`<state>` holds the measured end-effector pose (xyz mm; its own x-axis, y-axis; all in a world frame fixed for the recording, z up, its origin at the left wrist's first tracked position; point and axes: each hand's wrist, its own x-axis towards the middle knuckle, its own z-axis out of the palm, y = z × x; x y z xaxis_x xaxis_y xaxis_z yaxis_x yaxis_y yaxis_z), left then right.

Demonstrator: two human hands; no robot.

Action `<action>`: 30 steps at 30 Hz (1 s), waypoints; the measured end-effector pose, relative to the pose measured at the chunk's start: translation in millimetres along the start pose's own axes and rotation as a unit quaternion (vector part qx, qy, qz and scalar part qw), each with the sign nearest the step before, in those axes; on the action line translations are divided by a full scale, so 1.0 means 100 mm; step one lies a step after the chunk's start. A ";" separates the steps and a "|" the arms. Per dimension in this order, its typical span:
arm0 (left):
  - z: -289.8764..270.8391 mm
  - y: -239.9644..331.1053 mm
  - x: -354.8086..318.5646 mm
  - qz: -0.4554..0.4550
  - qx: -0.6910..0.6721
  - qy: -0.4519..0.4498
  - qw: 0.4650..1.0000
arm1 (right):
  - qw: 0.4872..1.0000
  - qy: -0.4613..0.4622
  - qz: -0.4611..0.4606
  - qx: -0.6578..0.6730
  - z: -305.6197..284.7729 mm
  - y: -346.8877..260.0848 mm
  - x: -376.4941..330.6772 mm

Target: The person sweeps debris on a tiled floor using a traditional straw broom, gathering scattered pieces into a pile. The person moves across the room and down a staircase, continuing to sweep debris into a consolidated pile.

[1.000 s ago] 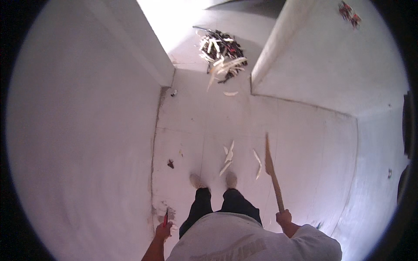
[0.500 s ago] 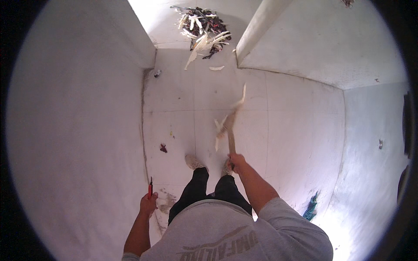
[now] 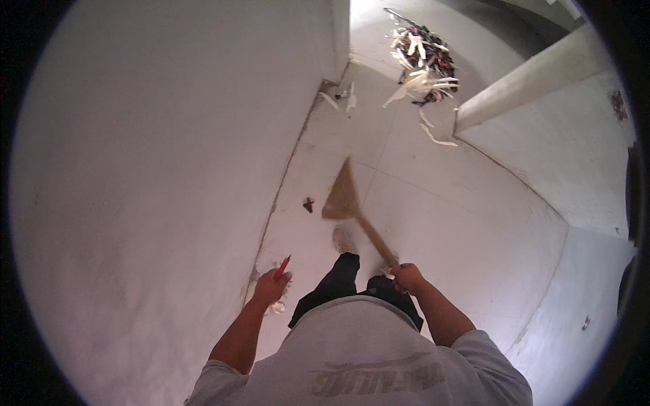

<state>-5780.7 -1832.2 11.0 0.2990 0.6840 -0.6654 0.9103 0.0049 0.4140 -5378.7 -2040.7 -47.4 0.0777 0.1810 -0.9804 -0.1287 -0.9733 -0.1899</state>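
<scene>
My right hand (image 3: 409, 278) is closed round the handle of a brown hand broom (image 3: 344, 195). Its wide triangular head points forward and left, blurred, above the pale floor just ahead of my shoes. My left hand (image 3: 271, 288), near the left wall, grips a red tool with a thin dark tip (image 3: 283, 268), which looks like a utility knife. A small dark scrap (image 3: 308, 204) lies left of the broom head. Farther off, a heap of dark scraps and cream-coloured strips (image 3: 423, 64) sits on the floor by the opening.
A white wall (image 3: 169, 169) runs along my left; a low white wall (image 3: 528, 84) stands at the far right. Loose strips lie near the left wall's corner (image 3: 351, 98) and by the right wall's end (image 3: 439, 137). A pale scrap (image 3: 277, 307) is beside my left hand.
My view has turned, so the heap now appears farther right. The broom has swung leftward, and the pale strips by its head are now farther forward. Both hands keep their holds.
</scene>
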 end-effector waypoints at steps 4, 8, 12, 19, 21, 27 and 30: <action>-0.75 0.94 0.11 0.052 -0.584 -0.093 0.805 | 0.966 -0.082 -0.024 -0.242 0.52 -0.42 -0.14; -1.78 1.94 0.24 0.381 -0.725 -0.186 0.542 | 0.925 -0.231 -0.049 -0.298 0.55 -0.94 -0.84; -2.10 2.40 0.53 0.508 -0.751 -0.249 0.341 | 0.909 -0.311 -0.025 -0.277 0.15 -1.37 -1.75; -2.06 2.86 0.79 0.467 -0.829 -0.285 0.117 | 0.906 -0.282 0.041 -0.313 -0.37 -1.62 -3.08; -1.74 2.98 0.76 0.418 -0.846 -0.297 0.143 | 0.930 -0.205 0.010 -0.304 -0.52 -1.59 -3.31; -0.72 3.30 0.46 0.281 -0.869 -0.363 0.184 | 0.950 -0.136 -0.062 -0.273 -0.93 -1.25 -3.74; -0.59 3.37 0.39 0.282 -0.856 -0.387 0.194 | 0.959 -0.125 -0.124 -0.223 -1.03 -0.85 -3.58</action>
<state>-5479.3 -1761.0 161.6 0.7699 0.6164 0.1652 -0.5612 0.7772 -0.2846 -5293.5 -2037.7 325.1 -0.1963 0.3890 -0.9001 0.3033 -0.8488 -0.4330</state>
